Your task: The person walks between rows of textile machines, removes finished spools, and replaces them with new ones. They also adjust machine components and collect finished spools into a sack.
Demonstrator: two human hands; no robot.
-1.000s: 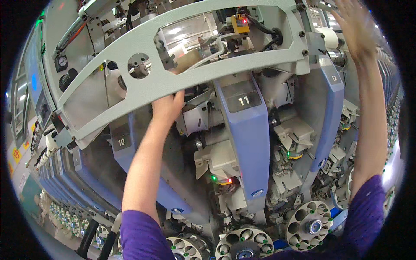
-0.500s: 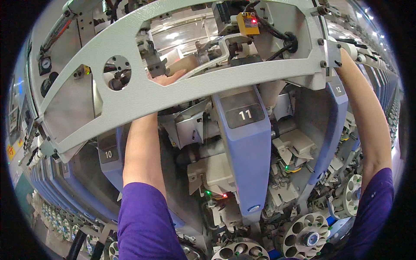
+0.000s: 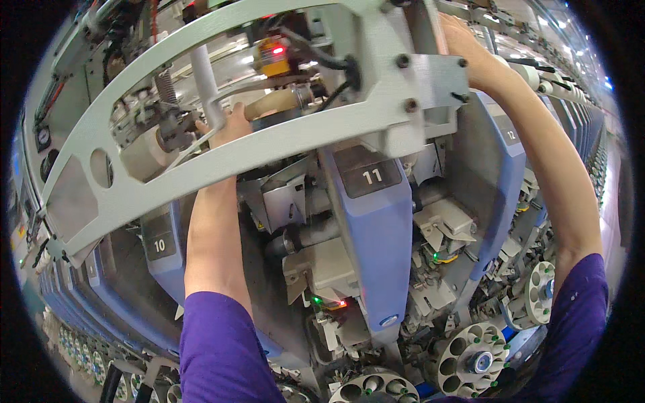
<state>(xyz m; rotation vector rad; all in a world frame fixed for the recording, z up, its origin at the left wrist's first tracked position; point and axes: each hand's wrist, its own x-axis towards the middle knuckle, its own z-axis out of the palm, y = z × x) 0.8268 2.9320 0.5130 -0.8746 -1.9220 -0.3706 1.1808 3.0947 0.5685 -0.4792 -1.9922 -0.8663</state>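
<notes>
A large grey metal frame (image 3: pixel 269 151) slants across the upper half of the head view. Behind its opening, my left hand (image 3: pixel 230 126) shows partly, fingers apart, between a pale rod (image 3: pixel 205 84) and a tan tube (image 3: pixel 272 104) lying on its side. The frame's lower bar hides the left wrist; whether the fingers touch the rod is unclear. My right hand (image 3: pixel 463 50) is wrapped against the frame's right end, above a bolted bracket, its fingertips partly hidden and blurred. A yellow box (image 3: pixel 273 57) with a red light sits within the frame's opening.
Blue machine dividers (image 3: pixel 376 235) stand in a row below the frame, stretching to both sides. Round cream bobbin magazines (image 3: pixel 474 359) line the bottom. White metal guards (image 3: pixel 326 265) and small lit units sit between dividers. A large pale package (image 3: pixel 148 154) lies behind the frame at left.
The grey frame has shifted left across the machine, with my right hand following at its right end. My left hand has moved slightly left, its fingers now raised and more spread.
</notes>
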